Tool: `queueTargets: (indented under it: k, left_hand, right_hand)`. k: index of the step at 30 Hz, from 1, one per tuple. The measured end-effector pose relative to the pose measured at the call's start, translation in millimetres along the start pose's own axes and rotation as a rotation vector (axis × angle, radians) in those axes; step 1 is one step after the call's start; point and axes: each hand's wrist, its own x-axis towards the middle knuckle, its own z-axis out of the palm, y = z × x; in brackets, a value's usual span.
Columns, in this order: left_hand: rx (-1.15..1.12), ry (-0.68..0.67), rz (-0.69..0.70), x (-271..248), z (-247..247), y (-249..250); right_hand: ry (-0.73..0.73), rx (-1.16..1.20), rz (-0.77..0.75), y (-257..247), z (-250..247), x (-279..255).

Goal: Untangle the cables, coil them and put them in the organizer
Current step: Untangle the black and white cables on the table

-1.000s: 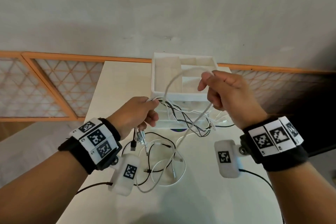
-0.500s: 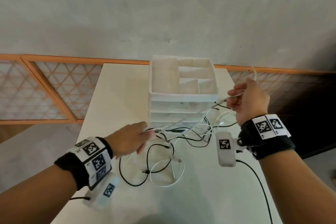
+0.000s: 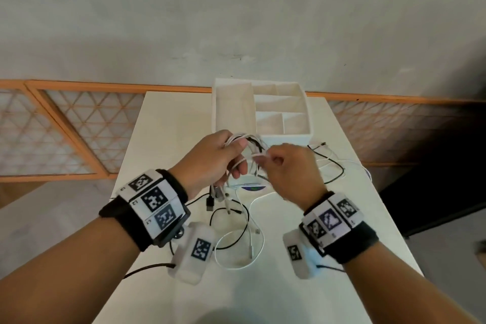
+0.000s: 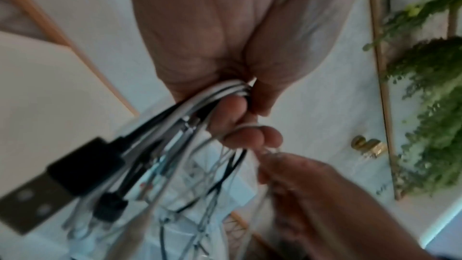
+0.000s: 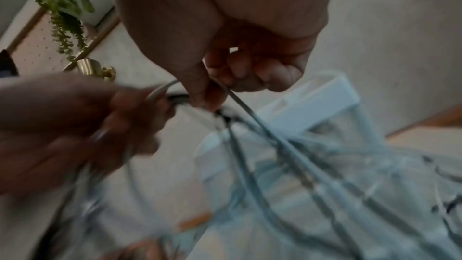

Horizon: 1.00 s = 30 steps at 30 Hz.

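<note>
The left hand (image 3: 215, 156) grips the cables (image 3: 246, 139) bunched, anchoring them, so the right hand (image 3: 290, 168) can pinch one strand (image 3: 259, 156) free (organizer (image 3: 286, 137) waits behind).

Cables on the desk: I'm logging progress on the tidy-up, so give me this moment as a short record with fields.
left hand: left hand grips a bundle of white and black cables, plugs hanging below
right hand: right hand pinches a white cable beside the bundle
organizer: white organizer behind the hands, visible compartments hold no cables
loose cables: loose cables trail on the table under and right of the hands
stage: gathering and coiling, nothing stored yet
</note>
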Motion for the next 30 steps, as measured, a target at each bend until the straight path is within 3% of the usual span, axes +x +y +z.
queueTargets:
  k: [5, 10, 13, 18, 20, 24, 26, 28, 30]
  left_hand:
    - [0.196, -0.05, -0.024, -3.2, -16.6, -37.3]
    - [0.154, -0.042, -0.156, -7.0, -24.9, -87.7]
    - [0.126, -0.023, -0.194, -10.3, -26.0, -101.7]
    - [0.084, 0.003, -0.197, -11.4, -25.9, -95.4]
    - [0.041, 0.004, -0.196, -12.0, -26.7, -89.7]
    - [-0.114, 0.028, -0.178, -11.0, -28.0, -69.1]
    - [-0.061, 0.04, -0.119, -9.5, -31.1, -57.7]
    - [0.005, 0.046, -0.078, -8.0, -34.9, -47.5]
    - [0.093, 0.037, -0.034, -6.4, -35.3, -38.2]
  right_hand:
    - [0.334, 0.216, 0.325, 30.6, -64.3, 45.0]
    - [0.49, 0.416, 0.546, 48.8, -94.5, 68.9]
    - [0.5, 0.444, 0.508, 51.3, -97.7, 75.9]
    - [0.561, 0.421, 0.279, 44.5, -111.7, 86.4]
    - [0.549, 0.391, 0.257, 48.0, -114.4, 85.9]
    - [0.351, 0.241, 0.429, 80.4, -85.5, 64.2]
    - [0.088, 0.096, 0.522, 108.9, -58.6, 40.4]
    - [-0.306, -0.17, 0.575, 129.3, -30.1, 14.4]
    - [-0.471, -0.311, 0.532, 127.8, -12.7, -3.3]
